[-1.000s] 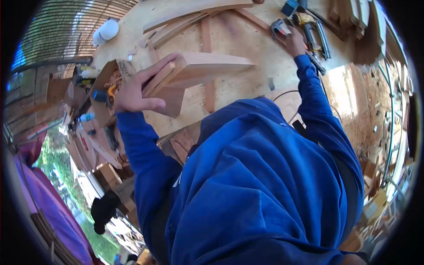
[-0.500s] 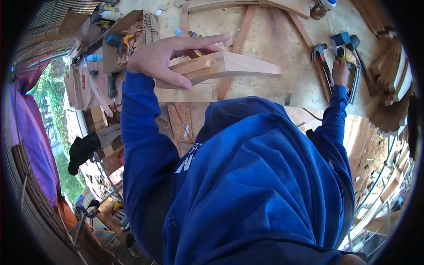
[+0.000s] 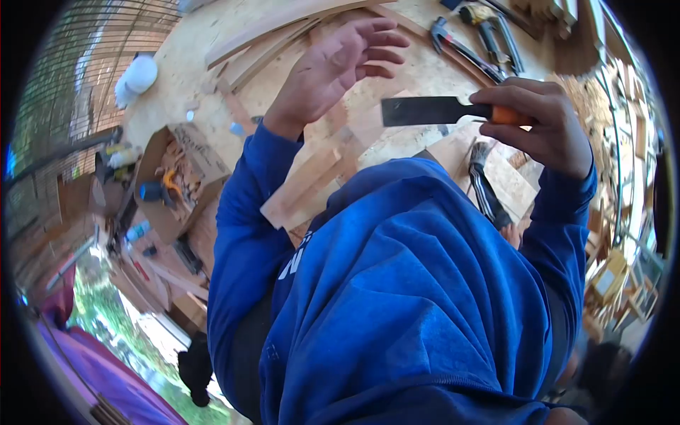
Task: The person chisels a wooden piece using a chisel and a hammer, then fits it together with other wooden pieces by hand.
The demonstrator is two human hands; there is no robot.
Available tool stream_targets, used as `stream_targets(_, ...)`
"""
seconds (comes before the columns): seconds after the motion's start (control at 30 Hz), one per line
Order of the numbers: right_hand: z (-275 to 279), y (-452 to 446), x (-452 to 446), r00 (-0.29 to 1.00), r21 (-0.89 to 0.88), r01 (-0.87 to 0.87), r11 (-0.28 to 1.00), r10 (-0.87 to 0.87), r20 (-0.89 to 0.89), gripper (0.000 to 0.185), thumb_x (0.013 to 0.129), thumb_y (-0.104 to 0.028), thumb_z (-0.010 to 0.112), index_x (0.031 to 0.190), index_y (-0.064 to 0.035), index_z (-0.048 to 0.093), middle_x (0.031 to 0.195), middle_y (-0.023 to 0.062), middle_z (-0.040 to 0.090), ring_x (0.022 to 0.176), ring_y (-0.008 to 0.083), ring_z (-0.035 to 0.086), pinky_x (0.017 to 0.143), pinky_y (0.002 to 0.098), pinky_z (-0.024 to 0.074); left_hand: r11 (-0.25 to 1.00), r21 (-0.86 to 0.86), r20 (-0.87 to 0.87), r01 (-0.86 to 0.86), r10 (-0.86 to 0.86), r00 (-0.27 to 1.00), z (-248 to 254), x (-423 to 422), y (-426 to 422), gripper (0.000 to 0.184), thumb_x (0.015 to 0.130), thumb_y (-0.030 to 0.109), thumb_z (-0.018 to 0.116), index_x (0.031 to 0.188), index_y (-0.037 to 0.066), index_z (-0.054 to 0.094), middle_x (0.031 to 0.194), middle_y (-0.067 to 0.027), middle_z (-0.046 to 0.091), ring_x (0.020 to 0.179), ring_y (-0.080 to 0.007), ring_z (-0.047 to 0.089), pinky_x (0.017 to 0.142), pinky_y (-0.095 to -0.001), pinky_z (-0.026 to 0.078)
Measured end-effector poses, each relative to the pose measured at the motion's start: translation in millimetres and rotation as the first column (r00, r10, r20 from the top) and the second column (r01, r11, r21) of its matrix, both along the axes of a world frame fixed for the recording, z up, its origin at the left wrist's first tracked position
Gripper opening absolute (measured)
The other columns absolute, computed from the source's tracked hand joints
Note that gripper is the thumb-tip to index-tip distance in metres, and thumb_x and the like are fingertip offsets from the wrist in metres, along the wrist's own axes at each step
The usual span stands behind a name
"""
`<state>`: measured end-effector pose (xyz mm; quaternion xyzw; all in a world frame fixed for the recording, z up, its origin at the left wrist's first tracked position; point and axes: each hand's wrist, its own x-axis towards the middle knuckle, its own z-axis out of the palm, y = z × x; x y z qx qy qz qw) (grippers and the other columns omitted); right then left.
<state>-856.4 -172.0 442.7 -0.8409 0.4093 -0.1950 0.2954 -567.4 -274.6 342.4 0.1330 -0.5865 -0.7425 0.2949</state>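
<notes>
A wide chisel with a dark flat blade (image 3: 423, 111) and an orange handle is gripped in my right hand (image 3: 545, 124), its edge pointing left, held above the bench. My left hand (image 3: 333, 71) is raised with fingers apart and palm turned partly up; nothing is in it. Below that hand, a pale shaped wooden piece (image 3: 301, 185) lies at the bench's near edge, partly hidden by my sleeve and hood.
Long curved wooden parts (image 3: 265, 35) lie at the back. A hammer (image 3: 464, 53) and a yellow-and-black tool (image 3: 485, 28) rest at back right. A cardboard box (image 3: 202, 152) of wood scraps stands left. Cut wooden pieces (image 3: 559, 14) are stacked far right.
My left hand has let go of the wooden piece, which now lies on the bench. My right hand has come back from the tools with the chisel. The view has turned.
</notes>
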Motion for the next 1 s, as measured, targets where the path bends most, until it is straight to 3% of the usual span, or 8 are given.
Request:
stream_targets(0.2,18.4,3.7,15.5,0.997,-0.04,0.036,0.999,-0.039,-0.064,0.041,0.074,-0.019,0.083,0.107,-0.0012,0.067,0.091,0.0133,0.07,0.079,0.0258,0.069,0.069,0.0328,0.0557,0.882,0.194,-0.017,0.43,-0.435,0.9,27.9,-34.8,9.8,0.07,0.101,0.052,0.038,0.145,-0.003,0.033,0.127,-0.0199,0.058,0.113,-0.0227,0.06,0.099,-0.035,0.046)
stream_targets(0.3,4.6,-14.5,7.5,0.999,-0.128,0.034,0.991,-0.033,0.004,0.051,0.073,-0.021,0.085,0.117,-0.0033,0.065,0.102,0.0128,0.07,0.081,0.022,0.069,0.071,0.0301,0.0563,0.812,0.17,0.093,0.558,-0.577,0.811,43.8,-49.1,10.1,0.054,0.101,0.022,0.051,0.146,-0.003,0.032,0.104,-0.0139,0.064,0.086,-0.016,0.066,0.077,-0.0266,0.053)
stream_targets(0.33,25.4,-17.3,4.8,0.991,0.095,0.106,0.99,-0.097,-0.092,0.055,0.077,-0.022,0.082,0.124,-0.0024,0.061,0.113,0.0133,0.067,0.088,0.0208,0.068,0.075,0.0299,0.0555,0.799,0.225,0.176,0.558,-0.596,0.783,47.1,-49.9,7.9,0.05,0.102,0.018,0.049,0.145,-0.003,0.034,0.094,-0.0119,0.066,0.076,-0.0144,0.066,0.07,-0.0246,0.054)
stream_targets(0.4,-12.4,-39.2,-36.1,0.841,0.234,-0.031,0.972,-0.101,0.531,0.053,0.086,-0.023,0.074,0.131,-0.0021,0.055,0.122,0.0138,0.063,0.1,0.0208,0.065,0.084,0.0313,0.0522,0.805,0.16,0.131,0.571,-0.591,0.796,40.6,-54.5,-3.9,0.046,0.101,0.014,0.047,0.142,-0.004,0.035,0.082,-0.0085,0.064,0.063,-0.0122,0.064,0.061,-0.0224,0.052)
stream_targets(0.43,-47.7,-41.6,-64.2,0.828,0.25,-0.084,0.965,-0.072,0.556,0.053,0.086,-0.023,0.074,0.131,-0.0021,0.055,0.122,0.0138,0.063,0.1,0.0208,0.065,0.084,0.0313,0.0522,0.828,0.208,0.082,0.52,-0.545,0.835,45.0,-51.9,-6.3,0.038,0.102,0.015,0.046,0.134,-0.004,0.04,0.082,-0.0084,0.063,0.064,-0.012,0.064,0.061,-0.0222,0.051)
stream_targets(0.53,-180.4,-99.3,-129.6,0.765,0.281,0.489,0.826,-0.561,0.316,0.05,0.092,-0.024,0.065,0.135,-0.0027,0.051,0.128,0.0141,0.058,0.111,0.0226,0.06,0.095,0.0323,0.0459,0.882,0.282,0.015,0.378,-0.398,0.917,47.4,-44.0,-6.6,0.051,0.104,0.021,0.044,0.144,-0.004,0.023,0.079,-0.0067,0.058,0.065,-0.0154,0.066,0.061,-0.0244,0.054)
stream_targets(0.7,-395.3,-101.3,-156.4,0.8,-0.012,0.486,0.874,-0.451,-0.397,0.079,0.088,-0.061,0.058,0.141,-0.0047,0.042,0.135,0.0251,0.052,0.125,0.0397,0.051,0.103,0.0409,0.0411,0.745,0.501,-0.128,0.44,-0.44,0.889,59.9,-25.7,-6.7,0.037,0.1,0.007,0.044,0.137,0.004,0.037,0.095,-0.0146,0.064,0.083,-0.023,0.068,0.078,-0.0312,0.056)
stream_targets(1.0,-337.9,-108.2,-103.8,0.556,-0.073,0.741,0.667,-0.671,-0.49,0.059,0.09,-0.06,0.053,0.104,-0.0032,0.063,0.111,0.0214,0.065,0.106,0.0364,0.062,0.087,0.0449,0.048,0.812,0.453,0.038,0.367,-0.429,0.903,79.3,-20.2,9.7,0.05,0.103,0.012,0.04,0.145,0.001,0.016,0.1,-0.0135,0.064,0.077,-0.0143,0.067,0.072,-0.0246,0.054)
